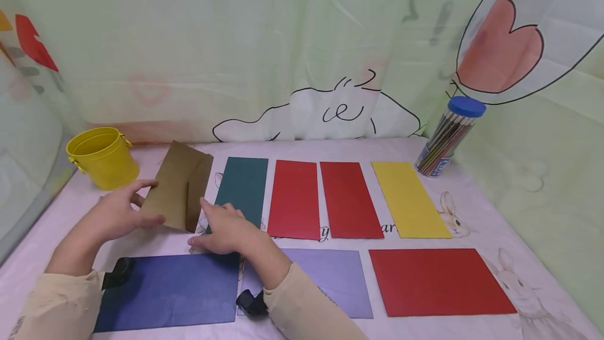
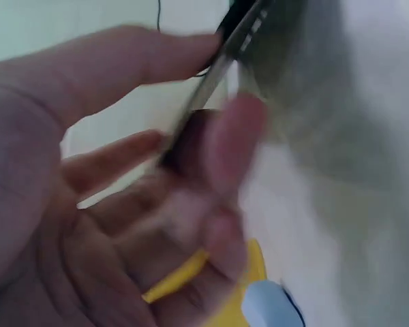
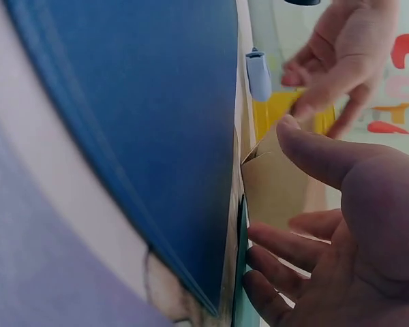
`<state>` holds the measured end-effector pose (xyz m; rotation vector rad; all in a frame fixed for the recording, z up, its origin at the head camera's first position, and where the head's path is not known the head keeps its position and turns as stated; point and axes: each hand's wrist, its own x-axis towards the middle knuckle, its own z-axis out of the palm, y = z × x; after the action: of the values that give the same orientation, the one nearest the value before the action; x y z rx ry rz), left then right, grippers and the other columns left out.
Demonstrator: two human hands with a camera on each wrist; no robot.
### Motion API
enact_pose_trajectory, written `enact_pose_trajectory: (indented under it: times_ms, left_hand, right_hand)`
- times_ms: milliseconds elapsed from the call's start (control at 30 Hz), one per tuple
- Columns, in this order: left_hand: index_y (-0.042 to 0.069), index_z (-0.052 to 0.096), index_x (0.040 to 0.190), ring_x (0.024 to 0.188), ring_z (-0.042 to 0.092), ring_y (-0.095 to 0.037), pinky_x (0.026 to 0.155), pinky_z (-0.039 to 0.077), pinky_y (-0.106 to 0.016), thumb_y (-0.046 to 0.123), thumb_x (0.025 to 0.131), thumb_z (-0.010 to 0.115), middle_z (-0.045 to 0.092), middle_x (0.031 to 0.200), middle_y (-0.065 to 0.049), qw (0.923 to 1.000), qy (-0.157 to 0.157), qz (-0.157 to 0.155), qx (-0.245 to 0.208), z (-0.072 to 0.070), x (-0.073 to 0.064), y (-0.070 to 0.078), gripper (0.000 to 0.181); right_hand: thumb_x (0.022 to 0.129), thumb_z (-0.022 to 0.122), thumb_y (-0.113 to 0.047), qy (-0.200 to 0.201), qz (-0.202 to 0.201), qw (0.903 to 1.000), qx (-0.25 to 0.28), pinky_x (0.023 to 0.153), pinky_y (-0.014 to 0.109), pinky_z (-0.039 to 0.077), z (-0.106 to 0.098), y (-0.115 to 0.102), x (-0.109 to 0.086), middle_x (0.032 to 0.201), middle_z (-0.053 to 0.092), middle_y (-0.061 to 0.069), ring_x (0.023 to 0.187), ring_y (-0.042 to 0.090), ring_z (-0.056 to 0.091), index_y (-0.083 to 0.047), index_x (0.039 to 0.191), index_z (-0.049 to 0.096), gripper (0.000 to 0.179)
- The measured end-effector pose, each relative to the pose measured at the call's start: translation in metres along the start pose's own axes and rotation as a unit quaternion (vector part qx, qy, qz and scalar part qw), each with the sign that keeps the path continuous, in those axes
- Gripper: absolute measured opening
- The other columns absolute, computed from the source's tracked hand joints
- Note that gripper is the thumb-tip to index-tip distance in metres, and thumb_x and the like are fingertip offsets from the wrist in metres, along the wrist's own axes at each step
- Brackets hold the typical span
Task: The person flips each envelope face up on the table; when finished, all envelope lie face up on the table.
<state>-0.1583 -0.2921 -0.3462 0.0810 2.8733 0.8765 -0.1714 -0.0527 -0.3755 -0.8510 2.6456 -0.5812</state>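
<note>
A brown paper envelope [image 1: 174, 188] with a folded strip down its right side stands tilted up from the table at the left. My left hand [image 1: 115, 211] pinches its left edge between thumb and fingers; the left wrist view shows that edge [image 2: 198, 95] edge-on and blurred. My right hand [image 1: 228, 227] is at the envelope's lower right edge, index finger extended towards it and thumb apart. In the right wrist view its fingers are spread beside the envelope [image 3: 276, 184], the thumb tip overlapping the upper edge. A dark green envelope [image 1: 245, 185] lies partly under the right hand.
A yellow bucket [image 1: 106, 159] stands behind my left hand. Red envelopes [image 1: 293, 198] and a yellow one [image 1: 410, 198] lie in the back row. Blue [image 1: 174, 293], lilac [image 1: 325, 282] and red [image 1: 441, 282] ones lie in front. A pencil tub [image 1: 445, 138] stands back right. A light-blue object [image 3: 258, 75] lies near the bucket.
</note>
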Motion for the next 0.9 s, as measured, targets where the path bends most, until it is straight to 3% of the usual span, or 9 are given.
enact_pose_trajectory:
  times_ms: [133,467,733,900]
  left_hand:
    - [-0.009,0.035,0.147,0.078,0.058,-0.026,0.063,0.047,-0.036,0.037,0.08,0.085,0.063,0.095,-0.017,0.9985,-0.048,-0.018,0.019,0.004,0.001,-0.005,0.095]
    - [-0.011,0.039,0.144,0.08,0.055,-0.028,0.066,0.048,-0.038,0.037,0.08,0.085,0.059,0.095,-0.017,0.9951,-0.083,-0.036,0.039,0.01,0.003,-0.009,0.092]
    - [-0.013,0.049,0.136,0.075,0.048,-0.024,0.06,0.04,-0.035,0.037,0.08,0.085,0.05,0.082,-0.01,0.9946,-0.08,-0.012,0.065,0.014,0.004,-0.009,0.083]
    - [-0.009,0.053,0.135,0.074,0.051,-0.024,0.059,0.045,-0.034,0.037,0.084,0.081,0.056,0.09,-0.014,0.9974,-0.035,0.015,0.062,0.019,0.007,-0.003,0.074]
  right_hand:
    - [0.094,0.066,-0.049,-0.01,-0.001,0.9995,-0.032,0.11,0.036,0.033,0.001,-0.001,0.0,0.153,0.045,-0.005,0.135,0.018,0.039,-0.021,0.157,0.037,0.075]
    - [0.095,0.063,-0.049,-0.023,-0.011,0.9967,-0.077,0.108,0.033,0.031,0.003,-0.002,-0.003,0.152,0.042,-0.004,0.138,0.017,0.035,-0.025,0.15,0.05,0.062]
    - [0.094,0.064,-0.051,-0.025,-0.018,0.9961,-0.083,0.108,0.033,0.031,0.005,-0.001,-0.002,0.154,0.04,-0.004,0.138,0.016,0.034,-0.028,0.15,0.05,0.062]
    - [0.093,0.066,-0.048,-0.017,-0.023,0.9973,-0.068,0.107,0.034,0.033,0.002,-0.001,-0.001,0.15,0.045,-0.003,0.135,0.018,0.038,-0.023,0.147,0.052,0.061]
